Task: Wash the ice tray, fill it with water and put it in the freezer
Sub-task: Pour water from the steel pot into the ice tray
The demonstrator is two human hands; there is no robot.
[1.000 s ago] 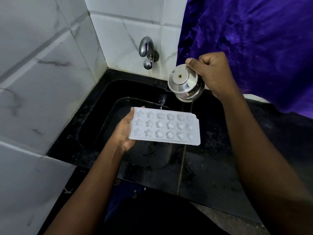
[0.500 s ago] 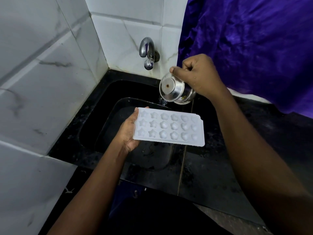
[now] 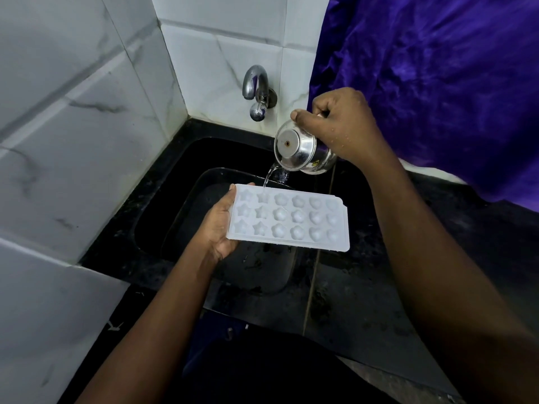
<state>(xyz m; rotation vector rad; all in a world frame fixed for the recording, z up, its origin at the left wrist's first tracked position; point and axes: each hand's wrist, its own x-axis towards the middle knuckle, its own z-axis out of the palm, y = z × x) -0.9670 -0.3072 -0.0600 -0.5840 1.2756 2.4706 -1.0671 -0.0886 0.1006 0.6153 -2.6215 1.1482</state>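
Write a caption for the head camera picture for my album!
Right hand tips a shiny steel cup, pouring water into the white plastic ice tray the left hand holds over the black sink.

- The ice tray (image 3: 288,218), held level by the left hand (image 3: 218,225), covers the middle of the black sink (image 3: 172,185); open basin shows along its left and far edges.
- The tilted steel pot (image 3: 303,153) in the right hand (image 3: 341,123) fills the sink's far right corner, near the tap (image 3: 258,91).
- The tiled walls (image 3: 73,126) close the left and back; a purple cloth (image 3: 437,83) hangs behind the right part of the worktop (image 3: 364,287).
- Bare worktop lies right of the sink.
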